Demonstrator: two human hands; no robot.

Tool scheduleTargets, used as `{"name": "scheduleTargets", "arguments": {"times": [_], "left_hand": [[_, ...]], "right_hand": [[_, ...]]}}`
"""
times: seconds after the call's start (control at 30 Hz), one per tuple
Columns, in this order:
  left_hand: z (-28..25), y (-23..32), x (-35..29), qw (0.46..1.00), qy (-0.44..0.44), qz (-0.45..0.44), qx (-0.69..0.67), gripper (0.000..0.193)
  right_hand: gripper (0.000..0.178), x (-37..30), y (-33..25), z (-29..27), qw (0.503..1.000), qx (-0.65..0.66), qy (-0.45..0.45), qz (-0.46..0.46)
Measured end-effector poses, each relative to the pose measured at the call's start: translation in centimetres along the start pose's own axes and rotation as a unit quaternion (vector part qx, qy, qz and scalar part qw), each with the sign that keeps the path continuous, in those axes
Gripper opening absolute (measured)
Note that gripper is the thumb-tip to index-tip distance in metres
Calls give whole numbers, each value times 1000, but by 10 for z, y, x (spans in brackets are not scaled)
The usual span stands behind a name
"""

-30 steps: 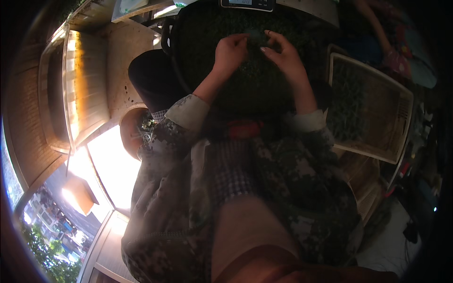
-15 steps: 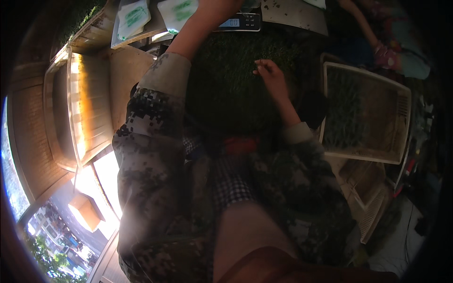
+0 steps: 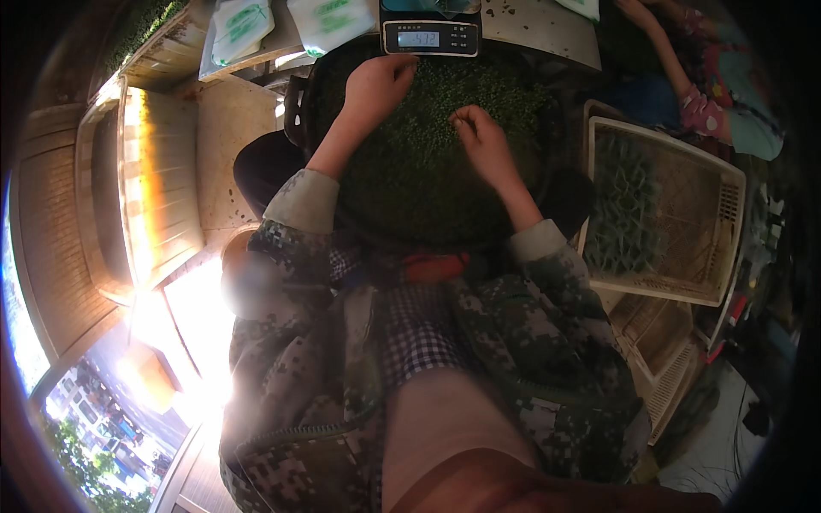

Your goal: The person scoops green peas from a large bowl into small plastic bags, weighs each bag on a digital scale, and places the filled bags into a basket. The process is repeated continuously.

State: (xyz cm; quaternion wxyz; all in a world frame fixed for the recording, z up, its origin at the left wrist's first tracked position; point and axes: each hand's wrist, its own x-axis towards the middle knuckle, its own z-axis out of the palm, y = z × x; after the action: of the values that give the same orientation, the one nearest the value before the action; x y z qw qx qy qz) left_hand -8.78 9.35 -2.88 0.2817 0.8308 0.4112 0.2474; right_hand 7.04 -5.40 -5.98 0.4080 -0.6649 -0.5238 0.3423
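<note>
A wide, dark round tub (image 3: pixel 301 115) stands in front of me, filled with small, round, green berry-like pieces (image 3: pixel 428 141). Over its far left part is my left hand (image 3: pixel 376 88), fingers curled in near the front edge of a black digital scale (image 3: pixel 431 38). My right hand (image 3: pixel 483 144) hovers at the middle right of the green heap, thumb and forefinger drawn together. Whatever either hand may hold is too small or hidden to make out. On the scale sits a clear bag or container (image 3: pixel 428 7), cut off by the upper edge.
White bags with green print (image 3: pixel 242 32) lie left of the scale on a table (image 3: pixel 539 30). To the right, a pale plastic crate (image 3: pixel 667 291) holds slender green pieces. Another person's arm (image 3: pixel 658 43) reaches in at the upper right. Tall wooden or plastic bins (image 3: pixel 162 188) stand left.
My left hand has come back from over the scale to the tub's far left part. The scale's display now shows a different reading. My right hand has shifted only slightly.
</note>
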Motion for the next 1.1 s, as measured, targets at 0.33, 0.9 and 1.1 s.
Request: {"name": "scheduleTargets", "arguments": {"times": [0.33,0.9,1.1], "left_hand": [[8,2,-14,1000,-2,17,-25,24],[0,-8,-25,997,-18,-59,-54,26],[11,-4,-30,998,-12,-42,-55,24]], "right_hand": [[12,11,-2,-7,999,17,45,-6],[16,66,32,-16,976,-211,56,11],[20,57,8,-42,988,137,30,66]]}}
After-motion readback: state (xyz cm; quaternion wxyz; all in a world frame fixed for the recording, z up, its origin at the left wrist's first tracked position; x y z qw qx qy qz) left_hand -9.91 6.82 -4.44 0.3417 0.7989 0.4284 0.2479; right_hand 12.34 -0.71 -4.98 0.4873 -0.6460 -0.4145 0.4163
